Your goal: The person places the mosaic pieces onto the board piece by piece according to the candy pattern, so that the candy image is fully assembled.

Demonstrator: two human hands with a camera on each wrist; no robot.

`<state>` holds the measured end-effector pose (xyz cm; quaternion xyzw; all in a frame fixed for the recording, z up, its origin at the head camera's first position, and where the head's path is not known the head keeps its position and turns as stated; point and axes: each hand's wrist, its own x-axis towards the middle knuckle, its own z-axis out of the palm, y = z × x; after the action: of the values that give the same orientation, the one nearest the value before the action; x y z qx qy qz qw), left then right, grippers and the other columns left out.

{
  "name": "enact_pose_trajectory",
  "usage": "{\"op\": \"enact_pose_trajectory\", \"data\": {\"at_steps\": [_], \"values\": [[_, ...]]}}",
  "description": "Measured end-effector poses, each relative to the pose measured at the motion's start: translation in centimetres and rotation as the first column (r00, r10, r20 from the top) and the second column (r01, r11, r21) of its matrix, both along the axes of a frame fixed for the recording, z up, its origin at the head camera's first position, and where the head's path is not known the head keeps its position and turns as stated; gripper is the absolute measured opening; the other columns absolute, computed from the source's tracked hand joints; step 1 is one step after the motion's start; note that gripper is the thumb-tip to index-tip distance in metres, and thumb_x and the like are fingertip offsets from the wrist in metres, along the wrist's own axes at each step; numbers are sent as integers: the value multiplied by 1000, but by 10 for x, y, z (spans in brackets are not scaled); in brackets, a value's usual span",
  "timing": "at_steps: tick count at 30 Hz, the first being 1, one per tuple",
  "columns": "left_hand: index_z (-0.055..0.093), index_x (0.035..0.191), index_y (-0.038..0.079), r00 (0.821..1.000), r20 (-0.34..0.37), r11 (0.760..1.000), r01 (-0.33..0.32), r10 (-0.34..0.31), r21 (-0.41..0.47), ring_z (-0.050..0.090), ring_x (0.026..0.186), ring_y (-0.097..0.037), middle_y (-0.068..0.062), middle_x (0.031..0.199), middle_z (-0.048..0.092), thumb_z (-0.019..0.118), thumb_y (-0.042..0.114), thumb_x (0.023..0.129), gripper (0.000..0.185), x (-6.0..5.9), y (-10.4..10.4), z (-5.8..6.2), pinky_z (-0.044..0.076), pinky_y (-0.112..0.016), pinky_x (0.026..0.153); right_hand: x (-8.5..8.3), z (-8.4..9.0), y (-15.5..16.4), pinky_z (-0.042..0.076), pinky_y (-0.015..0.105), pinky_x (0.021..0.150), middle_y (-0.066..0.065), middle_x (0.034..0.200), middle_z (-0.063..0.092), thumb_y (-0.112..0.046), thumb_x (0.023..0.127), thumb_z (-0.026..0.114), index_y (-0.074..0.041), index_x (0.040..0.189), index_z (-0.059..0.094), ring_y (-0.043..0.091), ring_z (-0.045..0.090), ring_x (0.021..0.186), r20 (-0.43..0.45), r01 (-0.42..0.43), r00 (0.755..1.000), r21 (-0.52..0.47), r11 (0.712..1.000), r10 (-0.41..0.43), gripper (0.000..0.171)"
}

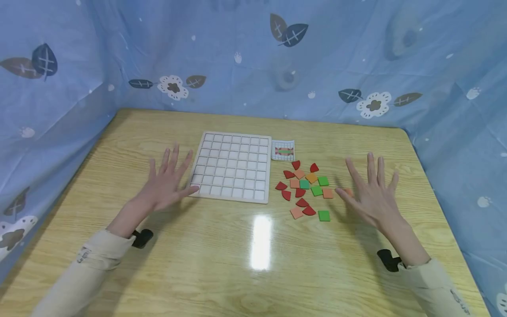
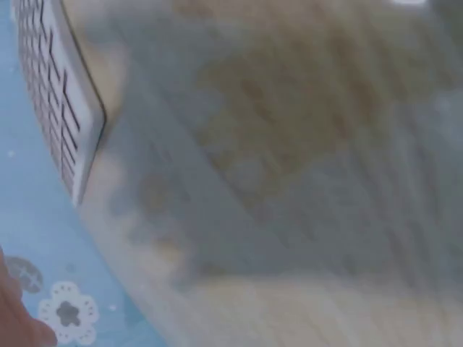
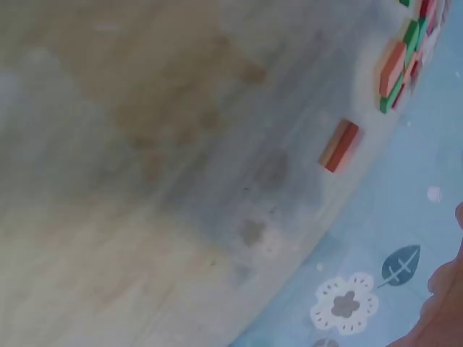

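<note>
Two hands were held flat above a wooden table (image 1: 245, 264), palms down, with the fingers spread and straight and nothing held in either. The left hand (image 1: 166, 185) was seen just beside the left edge of a white grid board (image 1: 231, 166), its thumb tip touching or nearly touching the board's near left corner; which of the two could not be told. The right hand (image 1: 372, 196) was seen to the right of a loose cluster of flat coloured tiles (image 1: 305, 189), red quarter-rounds with orange and green squares, and one orange tile (image 1: 348, 192) was partly hidden beside its thumb. A small pattern card (image 1: 283, 150) was laid against the board's far right corner, just beyond the tiles. The table was enclosed on three sides by blue cloth (image 1: 356, 66) printed with leaves and flowers. Both wrist views were blurred; the board's edge (image 2: 65, 108) and a few tiles (image 3: 394, 69) were shown there.
</note>
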<state>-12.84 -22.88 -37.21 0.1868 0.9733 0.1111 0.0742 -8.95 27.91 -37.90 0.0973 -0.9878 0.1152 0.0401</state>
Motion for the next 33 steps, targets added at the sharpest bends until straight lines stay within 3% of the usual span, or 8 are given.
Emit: {"op": "enact_pose_trajectory", "data": {"at_steps": [4, 10, 13, 16, 20, 23, 26, 33], "values": [[5, 155, 9, 998, 16, 997, 64, -65, 43, -4, 143, -44, -20, 158, -9, 58, 41, 94, 87, 6, -5, -2, 3, -69, 108, 11, -4, 0, -4, 78, 99, 18, 159, -12, -56, 93, 48, -25, 155, 13, 36, -17, 143, -13, -38, 999, -14, 999, 38, 78], [26, 150, 2, 997, 38, 992, 64, -69, 108, 15, 141, -46, -21, 156, 19, 65, 31, 92, 76, 7, -16, -9, 25, -69, 102, 25, -8, -5, 8, 74, 104, 26, 157, 8, -48, 94, 54, -20, 153, 26, 43, 1, 144, -9, -113, 994, -67, 991, 112, 71], [36, 146, 2, 995, -11, 989, 103, -102, 108, 19, 139, -48, -22, 153, 26, 69, 29, 90, 71, 2, -20, -14, 26, -70, 101, 29, -8, -8, 26, 72, 99, 27, 153, 22, -39, 95, 58, -13, 147, 38, 47, 15, 141, -46, -140, 990, -93, 986, 136, 62], [48, 140, 2, 988, -57, 985, 148, -144, 87, 23, 137, -49, -22, 149, 35, 72, 28, 87, 63, -3, -23, -18, 25, -68, 104, 32, -8, -12, 45, 67, 81, 26, 145, 36, -29, 94, 61, -6, 137, 50, 48, 32, 132, -75, -150, 987, -115, 982, 142, 49], [57, 132, 3, 983, -60, 983, 175, -171, 62, 26, 137, -47, -20, 145, 42, 74, 29, 84, 57, -7, -24, -21, 24, -65, 106, 34, -7, -17, 46, 64, 80, 26, 136, 47, -19, 95, 61, 0, 126, 59, 47, 44, 121, -41, -160, 987, -187, 969, 155, 36], [59, 129, 3, 982, -48, 980, 185, -182, 70, 28, 136, -46, -19, 144, 43, 75, 28, 82, 55, -9, -24, -23, 28, -66, 103, 32, -7, -18, 46, 61, 86, 26, 129, 52, -12, 94, 62, 3, 121, 62, 46, 49, 116, -14, -183, 982, -260, 948, 186, 31], [60, 127, 0, 978, -37, 971, 209, -206, 115, 35, 132, -47, -22, 141, 46, 77, 23, 80, 54, -13, -25, -23, 32, -64, 102, 31, -8, -18, 53, 51, 79, 24, 123, 56, -8, 92, 64, 3, 118, 63, 42, 55, 109, -6, -205, 977, -333, 920, 215, 29], [60, 123, -7, 976, 24, 952, 205, -216, 229, 48, 123, -44, -27, 135, 49, 77, 14, 79, 51, -18, -23, -21, 41, -53, 100, 25, -15, -13, 57, 22, 71, 14, 113, 63, 1, 86, 69, 0, 119, 63, 14, 64, 97, 29, -215, 960, -558, 802, 278, 34]]}}
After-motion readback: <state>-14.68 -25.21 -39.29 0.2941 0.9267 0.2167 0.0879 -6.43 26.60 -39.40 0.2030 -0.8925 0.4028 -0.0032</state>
